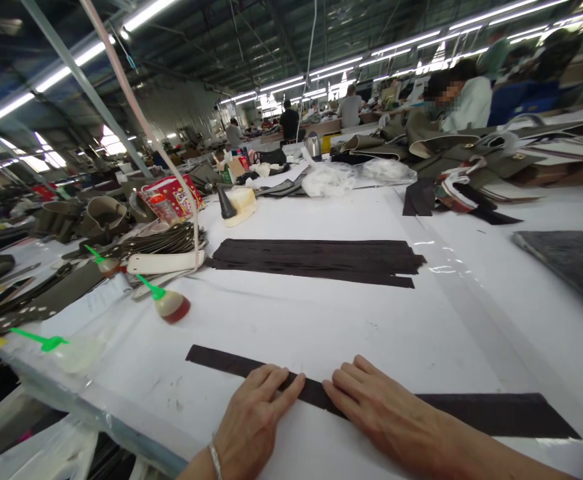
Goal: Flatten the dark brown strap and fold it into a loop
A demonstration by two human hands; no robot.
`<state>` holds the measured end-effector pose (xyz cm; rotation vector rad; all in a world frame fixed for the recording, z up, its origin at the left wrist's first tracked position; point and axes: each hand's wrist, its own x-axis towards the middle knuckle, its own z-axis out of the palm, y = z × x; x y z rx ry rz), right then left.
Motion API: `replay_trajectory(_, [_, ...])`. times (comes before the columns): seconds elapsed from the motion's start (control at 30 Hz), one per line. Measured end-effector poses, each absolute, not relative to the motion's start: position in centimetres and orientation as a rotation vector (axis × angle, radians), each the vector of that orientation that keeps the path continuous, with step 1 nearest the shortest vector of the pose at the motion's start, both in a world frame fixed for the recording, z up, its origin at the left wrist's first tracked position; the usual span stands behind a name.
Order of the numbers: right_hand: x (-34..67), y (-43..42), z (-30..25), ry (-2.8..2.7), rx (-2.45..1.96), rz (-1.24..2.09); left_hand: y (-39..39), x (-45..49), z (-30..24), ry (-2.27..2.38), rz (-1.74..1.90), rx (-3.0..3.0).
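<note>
A long dark brown strip (224,359) of thin, flat material lies across the white tabletop in front of me. My left hand (254,413) is closed on its near edge, with thumb and fingers bent together over it. A short way to the right, my right hand (378,403) grips the same strip, its fingers curled over the far edge. Between the two hands the strip looks narrower, as if folded; its right end is wider and lies flat. Farther back is a pile of similar dark strips (311,257). Parts of the held strip are hidden under my fingers.
Squeeze bottles with green nozzles, one holding reddish liquid (171,308), stand at the left. Behind are white strap pieces (164,262), a black cone (226,203), plastic bags (328,179) and olive bag parts (501,157). A grey slab (571,260) lies right. Other people work farther back.
</note>
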<state>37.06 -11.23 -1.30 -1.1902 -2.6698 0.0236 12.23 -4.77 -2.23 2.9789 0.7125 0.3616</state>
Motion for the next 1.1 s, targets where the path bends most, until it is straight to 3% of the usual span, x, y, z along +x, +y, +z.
replay_trajectory(0.47, [38.5,-13.4,-1.1,-2.636,-1.180,-0.047,-3.6,11.4,-1.1,0.654,0.238,3.070])
replay_trajectory(0.7, [34.5,-11.2,-2.1,-2.621,-1.211,-0.292,-3.9,12.1,-0.5,0.857,0.580,2.992])
replay_trajectory(1.1, [36.1,-12.9,-2.2,-2.523,-1.249,-0.277,-7.2,15.3,-2.7,0.770,0.629,2.851])
